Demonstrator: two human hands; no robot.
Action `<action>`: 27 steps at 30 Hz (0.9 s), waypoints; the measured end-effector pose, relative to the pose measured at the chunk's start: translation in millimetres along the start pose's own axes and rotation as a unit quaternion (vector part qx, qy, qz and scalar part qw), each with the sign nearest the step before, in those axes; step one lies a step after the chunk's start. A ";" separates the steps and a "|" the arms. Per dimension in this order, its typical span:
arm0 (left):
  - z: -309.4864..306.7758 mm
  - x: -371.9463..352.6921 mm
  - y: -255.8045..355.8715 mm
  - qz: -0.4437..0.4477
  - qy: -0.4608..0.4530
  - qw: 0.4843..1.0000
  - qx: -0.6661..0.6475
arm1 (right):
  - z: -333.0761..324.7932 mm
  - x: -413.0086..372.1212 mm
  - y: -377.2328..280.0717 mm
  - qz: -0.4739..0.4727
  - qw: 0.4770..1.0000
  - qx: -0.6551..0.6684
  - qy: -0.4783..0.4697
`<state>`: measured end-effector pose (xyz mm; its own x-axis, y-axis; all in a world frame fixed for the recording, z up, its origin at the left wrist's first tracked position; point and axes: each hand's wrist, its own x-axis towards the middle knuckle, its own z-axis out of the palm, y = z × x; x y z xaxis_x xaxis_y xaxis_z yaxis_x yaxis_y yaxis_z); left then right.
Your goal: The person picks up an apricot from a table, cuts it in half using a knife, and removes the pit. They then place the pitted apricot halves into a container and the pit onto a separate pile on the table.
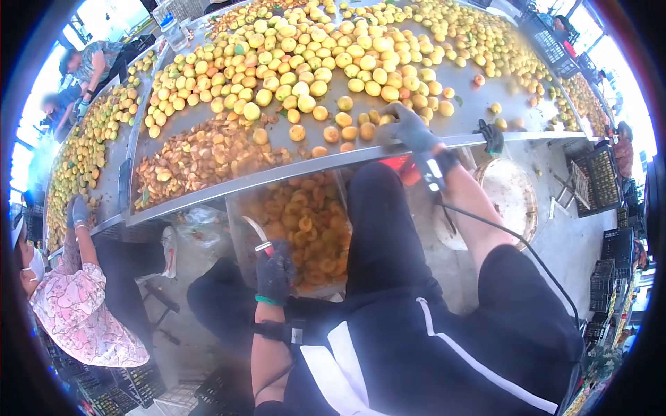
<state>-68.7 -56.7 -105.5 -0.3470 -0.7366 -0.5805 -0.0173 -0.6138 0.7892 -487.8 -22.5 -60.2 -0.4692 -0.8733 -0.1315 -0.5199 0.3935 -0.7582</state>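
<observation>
My left hand [275, 270], in a dark glove, is closed around a small curved knife [255, 230], its blade pointing up and away from me. It is above my lap, beside a bin of halved apricots [305, 225] below the table. My right hand [411, 130], in a grey glove, is over the table's near edge, close to several loose whole apricots [349, 132]. Its fingers are smeared by motion, so whether they hold a fruit cannot be made out. Beyond lies a large heap of yellow apricots [291, 62].
Brown pits and scraps [208, 156] lie at the table's near left. A dark glove [490, 136] hangs on the metal edge [333, 159]. A white tub [508, 191] and black crates [598, 177] are at right. At left, a person in a floral shirt [87, 312] works.
</observation>
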 end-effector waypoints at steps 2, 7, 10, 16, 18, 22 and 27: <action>3.4 -6.8 6.5 -0.003 -0.007 1.000 0.005 | 3.4 -19.1 -21.7 -0.058 0.824 0.563 -0.033; 9.1 -2.9 -1.4 0.181 0.023 0.958 0.223 | 35.7 -81.5 -84.0 -0.101 0.678 0.691 -0.230; 34.6 -34.8 29.6 0.366 0.044 0.815 0.446 | 75.8 -115.8 -104.7 -0.053 0.763 0.584 -0.273; 38.8 -67.6 22.4 0.391 0.004 0.771 0.503 | 127.6 -145.3 -110.4 -0.171 0.853 0.436 -0.229; 28.7 -76.3 34.5 0.380 -0.069 0.794 0.470 | 119.7 -140.7 -106.9 -0.244 0.850 0.395 -0.249; 21.1 -99.1 39.7 -0.121 -0.358 0.915 -0.144 | 115.4 -136.6 -99.2 -0.311 0.777 0.448 -0.313; 27.3 -94.1 27.7 -0.023 -0.292 0.956 -0.029 | 119.4 -160.9 -110.6 -0.024 0.667 0.688 -0.284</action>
<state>-62.2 3.4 -23.5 -0.8120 -0.4339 -0.3904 0.0007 -0.6697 0.7427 -269.6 40.1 -31.4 0.0742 -0.9972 -0.0112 0.8066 0.0666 -0.5873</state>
